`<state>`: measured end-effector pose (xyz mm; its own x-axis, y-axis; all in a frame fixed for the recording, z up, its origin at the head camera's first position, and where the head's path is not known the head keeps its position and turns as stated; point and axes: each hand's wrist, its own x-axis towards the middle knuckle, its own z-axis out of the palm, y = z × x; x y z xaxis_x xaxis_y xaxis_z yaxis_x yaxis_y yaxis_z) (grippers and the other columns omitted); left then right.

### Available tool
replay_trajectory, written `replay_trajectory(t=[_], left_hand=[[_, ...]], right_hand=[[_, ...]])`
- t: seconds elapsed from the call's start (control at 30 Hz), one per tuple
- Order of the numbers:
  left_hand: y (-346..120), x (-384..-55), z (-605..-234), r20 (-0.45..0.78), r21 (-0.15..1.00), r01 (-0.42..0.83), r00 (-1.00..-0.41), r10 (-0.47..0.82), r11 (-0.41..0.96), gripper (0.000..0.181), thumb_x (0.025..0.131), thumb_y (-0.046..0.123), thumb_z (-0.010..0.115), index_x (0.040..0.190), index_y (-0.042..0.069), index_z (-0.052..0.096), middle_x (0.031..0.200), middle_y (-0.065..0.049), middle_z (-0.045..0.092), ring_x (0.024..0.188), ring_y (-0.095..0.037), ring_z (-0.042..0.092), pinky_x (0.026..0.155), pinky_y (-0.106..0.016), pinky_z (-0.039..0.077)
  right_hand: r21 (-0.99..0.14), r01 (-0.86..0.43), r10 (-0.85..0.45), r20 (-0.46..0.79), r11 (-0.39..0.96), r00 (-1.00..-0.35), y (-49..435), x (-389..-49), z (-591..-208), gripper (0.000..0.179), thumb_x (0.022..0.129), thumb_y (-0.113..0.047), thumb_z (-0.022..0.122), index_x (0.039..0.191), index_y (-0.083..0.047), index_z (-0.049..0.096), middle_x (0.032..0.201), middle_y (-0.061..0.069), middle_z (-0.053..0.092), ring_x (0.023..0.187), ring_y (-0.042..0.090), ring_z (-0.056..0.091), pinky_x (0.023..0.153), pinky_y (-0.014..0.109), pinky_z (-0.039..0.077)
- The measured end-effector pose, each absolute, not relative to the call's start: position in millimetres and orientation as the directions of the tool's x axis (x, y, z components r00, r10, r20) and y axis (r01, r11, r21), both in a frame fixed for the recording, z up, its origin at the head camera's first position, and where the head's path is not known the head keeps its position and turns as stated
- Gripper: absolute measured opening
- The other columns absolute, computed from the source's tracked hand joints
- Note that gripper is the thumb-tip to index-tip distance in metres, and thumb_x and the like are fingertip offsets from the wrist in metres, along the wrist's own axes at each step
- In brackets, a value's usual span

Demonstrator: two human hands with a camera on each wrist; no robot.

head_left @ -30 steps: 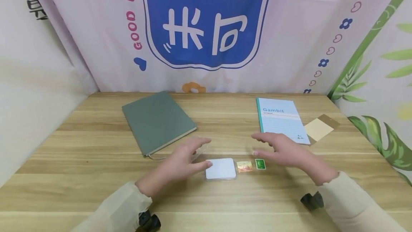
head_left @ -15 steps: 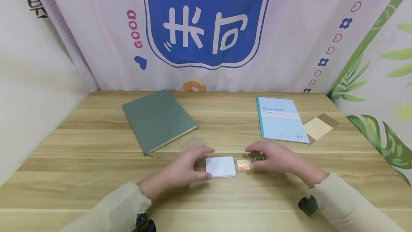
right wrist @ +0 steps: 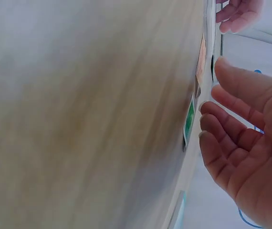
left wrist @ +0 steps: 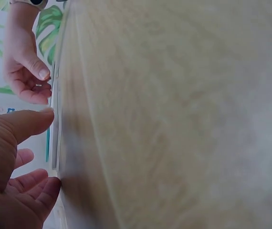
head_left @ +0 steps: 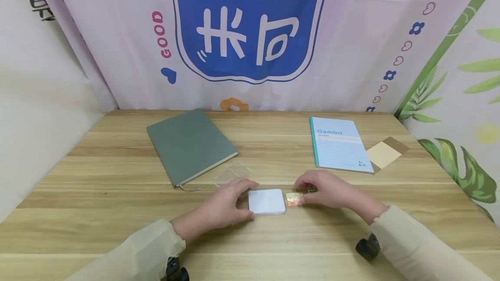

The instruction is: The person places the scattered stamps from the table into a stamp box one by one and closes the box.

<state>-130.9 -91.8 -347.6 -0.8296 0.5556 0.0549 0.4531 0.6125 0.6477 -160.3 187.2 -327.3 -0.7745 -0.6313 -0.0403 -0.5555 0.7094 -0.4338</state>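
A clear shallow case with a stack of white cards (head_left: 267,201) lies flat on the table. My left hand (head_left: 228,203) is at its left end, thumb at the near corner and fingers at the far side; in the left wrist view the thumb and fingertips straddle the case's edge. To the right lie a gold-orange stamp (head_left: 294,199) and a green stamp (right wrist: 189,119). Over them is my right hand (head_left: 328,189), fingers relaxed, thumb tip beside the gold-orange stamp. In the head view this hand mostly covers the green stamp. Nothing shows between its fingers.
Behind my left hand lies a clear plastic cover (head_left: 234,172). A green hardcover notebook (head_left: 191,146) is at the back left. At the back right are a light blue notebook (head_left: 340,142) and a brown-and-cream card (head_left: 384,155).
Both hands have come down towards the table. The left settled at the end of the card case; the right moved left over the stamps. The case and notebooks stay in place.
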Motion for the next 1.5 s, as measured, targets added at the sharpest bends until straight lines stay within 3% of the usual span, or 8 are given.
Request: replay_trajectory(t=[0.6, 1.0, 1.5], left_hand=[[-89.8, -132.7, -349.6, 0.039, 0.594, 0.449, -0.845, 0.534, 0.668, 0.052, 0.075, 0.014, 0.076, 0.120, 0.002, 0.055, 0.121, -0.013, 0.057, 0.113, -0.026, 0.053, 0.095, -0.041, 0.044], [-89.2, -135.9, -352.3, 0.050, 0.587, 0.453, -0.847, 0.529, 0.671, 0.051, 0.075, 0.014, 0.076, 0.121, 0.002, 0.055, 0.121, -0.012, 0.058, 0.113, -0.025, 0.053, 0.095, -0.040, 0.045], [-88.7, -135.4, -352.7, 0.029, 0.591, 0.422, -0.863, 0.505, 0.687, 0.053, 0.077, 0.017, 0.075, 0.123, 0.004, 0.055, 0.122, -0.011, 0.057, 0.109, -0.022, 0.055, 0.090, -0.037, 0.048]], right_hand=[[-0.514, -0.480, -0.595, -0.076, 0.711, -0.800, 174.7, -168.7, -337.8, 0.009, 0.079, -0.013, 0.072, 0.085, -0.013, 0.065, 0.080, -0.006, 0.057, 0.073, 0.008, 0.049, 0.065, 0.021, 0.045], [-0.589, -0.350, -0.527, -0.154, 0.728, -0.835, 172.2, -172.4, -337.3, 0.011, 0.077, -0.008, 0.072, 0.082, -0.012, 0.063, 0.077, -0.003, 0.057, 0.072, 0.012, 0.050, 0.064, 0.025, 0.045], [-0.616, -0.300, -0.485, -0.154, 0.729, -0.861, 171.6, -173.0, -339.3, 0.018, 0.075, -0.006, 0.074, 0.081, -0.011, 0.057, 0.075, -0.001, 0.053, 0.071, 0.015, 0.047, 0.062, 0.027, 0.042]])
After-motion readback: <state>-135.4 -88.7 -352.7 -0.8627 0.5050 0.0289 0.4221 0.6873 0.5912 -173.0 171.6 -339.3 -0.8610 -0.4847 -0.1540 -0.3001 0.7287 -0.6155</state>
